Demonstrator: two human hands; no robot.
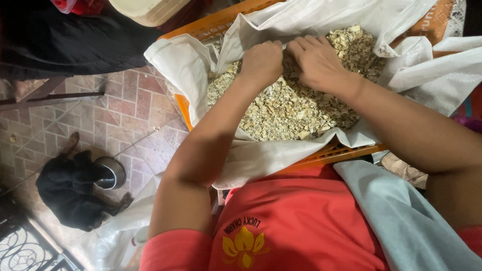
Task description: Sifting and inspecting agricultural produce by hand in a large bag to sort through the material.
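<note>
An orange plastic crate (331, 154) lined with a white woven sack (181, 65) holds a heap of pale beige, crumbly dried pieces (286, 108). My left hand (262, 61) is curled into a fist at the far side of the heap, its fingers pressed into the pieces. My right hand (316, 59) lies beside it, fingers bent down into the same spot. The two hands almost touch. What the fingers hold is hidden.
A small steel bowl (111, 173) and a black cloth (70, 193) lie on the pinkish tiled floor (125, 115) at left. A grey cloth (401, 216) hangs over my red shirt. More white sacking (115, 236) lies below left, near a metal grille (25, 246).
</note>
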